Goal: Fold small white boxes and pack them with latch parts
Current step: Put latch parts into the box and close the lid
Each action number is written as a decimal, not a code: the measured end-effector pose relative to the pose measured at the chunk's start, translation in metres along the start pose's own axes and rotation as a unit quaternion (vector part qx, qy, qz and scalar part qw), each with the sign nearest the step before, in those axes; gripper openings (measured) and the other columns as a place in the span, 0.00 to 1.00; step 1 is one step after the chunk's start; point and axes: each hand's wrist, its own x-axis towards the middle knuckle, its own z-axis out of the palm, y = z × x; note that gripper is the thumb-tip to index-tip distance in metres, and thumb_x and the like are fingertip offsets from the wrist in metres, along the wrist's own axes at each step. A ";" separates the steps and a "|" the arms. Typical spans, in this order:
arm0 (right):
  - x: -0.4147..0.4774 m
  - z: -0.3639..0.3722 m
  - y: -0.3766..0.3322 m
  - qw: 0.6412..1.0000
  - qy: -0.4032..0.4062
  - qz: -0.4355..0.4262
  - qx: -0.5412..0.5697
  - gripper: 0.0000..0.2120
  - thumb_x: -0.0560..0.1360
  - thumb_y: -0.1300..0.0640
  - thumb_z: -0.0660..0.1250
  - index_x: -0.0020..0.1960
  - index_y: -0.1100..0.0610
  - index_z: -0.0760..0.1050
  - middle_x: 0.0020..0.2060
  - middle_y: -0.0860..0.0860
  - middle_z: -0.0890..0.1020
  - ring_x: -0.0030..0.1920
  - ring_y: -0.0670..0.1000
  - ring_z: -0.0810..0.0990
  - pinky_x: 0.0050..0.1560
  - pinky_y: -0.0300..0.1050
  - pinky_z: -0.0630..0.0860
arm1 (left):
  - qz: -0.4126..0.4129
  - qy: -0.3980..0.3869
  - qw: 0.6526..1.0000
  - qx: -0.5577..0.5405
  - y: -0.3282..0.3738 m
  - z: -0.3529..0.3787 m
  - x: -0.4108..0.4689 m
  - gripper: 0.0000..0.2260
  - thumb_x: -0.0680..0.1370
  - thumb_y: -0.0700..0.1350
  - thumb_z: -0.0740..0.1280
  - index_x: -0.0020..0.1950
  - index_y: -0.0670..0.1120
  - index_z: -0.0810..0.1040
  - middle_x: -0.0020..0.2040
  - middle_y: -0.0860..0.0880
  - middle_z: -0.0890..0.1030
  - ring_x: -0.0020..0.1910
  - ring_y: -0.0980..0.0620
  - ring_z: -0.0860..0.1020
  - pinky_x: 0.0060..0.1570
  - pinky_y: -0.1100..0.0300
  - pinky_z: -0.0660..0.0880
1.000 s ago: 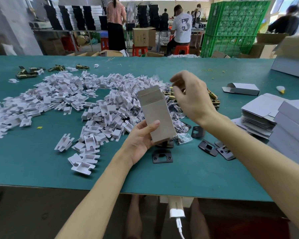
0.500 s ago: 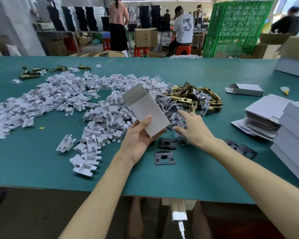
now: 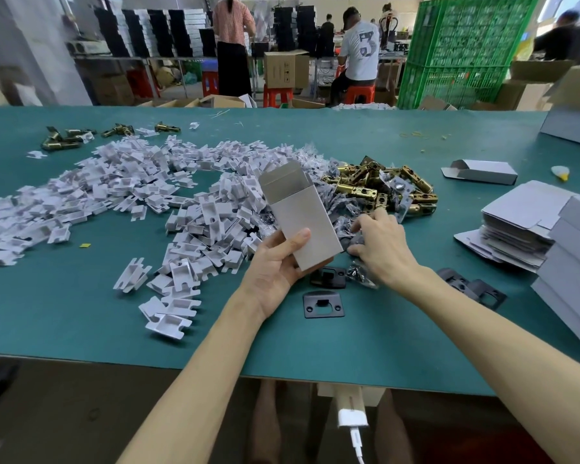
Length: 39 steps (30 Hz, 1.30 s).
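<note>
L hand [image 3: 275, 266] grips the white box [image 3: 302, 216] by its lower end, thumb across the front, with the open flap end tilted up & away over the green table [image 3: 81, 313]. R hand [image 3: 382, 249] is down among the small bagged parts [image 3: 359, 274], near the brass latch pile [image 3: 382, 192]. Its fingers are curled, but I can't tell if they've pinched anything (knuckles hide the tips). The box is thin card, light & easily crushed, so prob. best held at edges/corners, not mid-panel.

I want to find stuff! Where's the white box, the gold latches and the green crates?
white box [image 3: 302, 222], head view, its front face
gold latches [image 3: 352, 189], head view, brass tube in the pile
green crates [image 3: 466, 51], head view, mesh side
</note>
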 end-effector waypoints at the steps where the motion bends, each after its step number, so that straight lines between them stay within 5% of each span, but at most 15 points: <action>1: 0.000 -0.001 0.003 1.000 -0.007 0.000 0.023 0.12 0.77 0.57 0.74 0.58 0.59 0.77 0.57 0.57 0.71 0.60 0.60 0.70 0.62 0.56 0.71 | -0.002 0.001 1.000 0.014 0.000 0.000 0.000 0.17 0.74 0.39 0.74 0.63 0.43 0.81 0.62 0.41 0.84 0.59 0.42 0.84 0.52 0.42 0.83; 8: -0.001 -0.022 0.022 0.996 -0.047 -0.030 0.074 0.05 0.74 0.58 0.77 0.49 0.52 0.85 0.46 0.47 0.69 0.49 0.51 0.71 0.57 0.47 0.72 | 0.000 0.002 0.997 0.073 -0.001 0.002 0.000 0.23 0.72 0.39 0.76 0.67 0.43 0.80 0.65 0.41 0.83 0.62 0.42 0.83 0.54 0.45 0.83; 12: -0.003 -0.043 0.018 0.991 -0.070 -0.036 0.108 0.02 0.76 0.62 0.74 0.46 0.57 0.85 0.41 0.47 0.83 0.44 0.48 0.81 0.55 0.50 0.80 | 0.002 -0.010 0.994 0.106 -0.002 0.001 0.000 0.26 0.71 0.37 0.77 0.69 0.41 0.79 0.65 0.41 0.83 0.66 0.38 0.80 0.64 0.39 0.78; 17: -0.010 -0.077 0.001 0.966 0.036 -0.049 0.253 0.01 0.77 0.61 0.72 0.49 0.59 0.82 0.42 0.51 0.84 0.39 0.52 0.83 0.38 0.43 0.82 | 0.001 -0.025 0.994 0.106 -0.002 0.002 -0.001 0.26 0.71 0.35 0.75 0.69 0.42 0.79 0.65 0.41 0.83 0.67 0.38 0.79 0.65 0.39 0.77; 23: -0.013 -0.112 -0.039 0.918 0.151 -0.110 0.350 0.07 0.77 0.59 0.74 0.53 0.60 0.83 0.42 0.51 0.86 0.42 0.50 0.85 0.47 0.43 0.81 | 0.000 -0.021 0.995 0.096 -0.002 0.005 -0.004 0.26 0.71 0.34 0.75 0.69 0.41 0.79 0.64 0.41 0.84 0.64 0.41 0.82 0.55 0.48 0.82; 28: -0.015 -0.108 -0.070 0.928 0.147 -0.163 0.302 0.05 0.76 0.60 0.75 0.51 0.58 0.84 0.42 0.47 0.86 0.44 0.43 0.84 0.50 0.37 0.81 | -0.002 -0.024 0.996 0.086 0.000 0.004 -0.006 0.25 0.71 0.35 0.75 0.69 0.42 0.79 0.64 0.41 0.83 0.62 0.42 0.82 0.53 0.50 0.82; 34: -0.015 -0.084 -0.070 0.967 0.114 -0.190 0.127 0.04 0.79 0.57 0.70 0.51 0.56 0.82 0.47 0.50 0.83 0.56 0.54 0.72 0.58 0.46 0.69 | 0.000 -0.041 0.995 0.086 -0.001 0.005 -0.006 0.19 0.73 0.35 0.75 0.64 0.43 0.82 0.61 0.43 0.85 0.61 0.43 0.82 0.55 0.50 0.82; 39: -0.017 -0.075 -0.064 0.975 0.111 -0.179 0.068 0.11 0.82 0.54 0.66 0.51 0.60 0.85 0.51 0.52 0.82 0.58 0.55 0.68 0.63 0.51 0.67 | -0.001 -0.033 0.995 0.090 -0.001 0.006 -0.006 0.23 0.72 0.36 0.74 0.67 0.42 0.79 0.60 0.43 0.84 0.63 0.41 0.81 0.57 0.48 0.82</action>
